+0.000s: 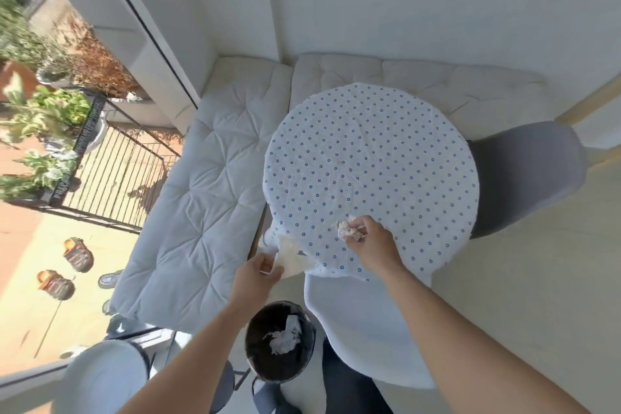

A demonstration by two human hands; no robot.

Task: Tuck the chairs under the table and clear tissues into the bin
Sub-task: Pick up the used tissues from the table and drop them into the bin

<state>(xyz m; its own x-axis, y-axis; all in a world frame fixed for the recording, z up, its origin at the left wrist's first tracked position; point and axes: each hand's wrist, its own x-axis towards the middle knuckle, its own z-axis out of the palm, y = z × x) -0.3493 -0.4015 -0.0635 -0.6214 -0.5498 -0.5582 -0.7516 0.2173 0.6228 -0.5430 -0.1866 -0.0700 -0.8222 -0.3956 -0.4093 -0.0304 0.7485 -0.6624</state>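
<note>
Head view, then: what are the two hands doing?

— Both are busy at the near edge of the round table (369,131), which wears a white cloth dotted with small blue flowers. The right hand (373,242) is clenched around a crumpled tissue (347,228), held just over the cloth. The left hand (257,274) pinches a flatter tissue (292,257) at the table's near-left rim, partly hanging off the edge.

— And the bin?

— A dark round bin (280,341) stands on the floor below the hands, between the forearms. One white crumpled tissue (284,338) already lies inside it.

— Where are the chairs?

— A white chair (366,329) sits at the near side, its seat reaching under the cloth's edge. A grey chair (524,178) is at the right, touching the table's rim, most of its seat exposed.

— Anything around them?

— A cushioned bench (201,212) wraps the left and far sides of the table. Beyond the glass at the left are shoes (67,269) on a patio, a black railing (121,175) and green plants (43,111).
</note>
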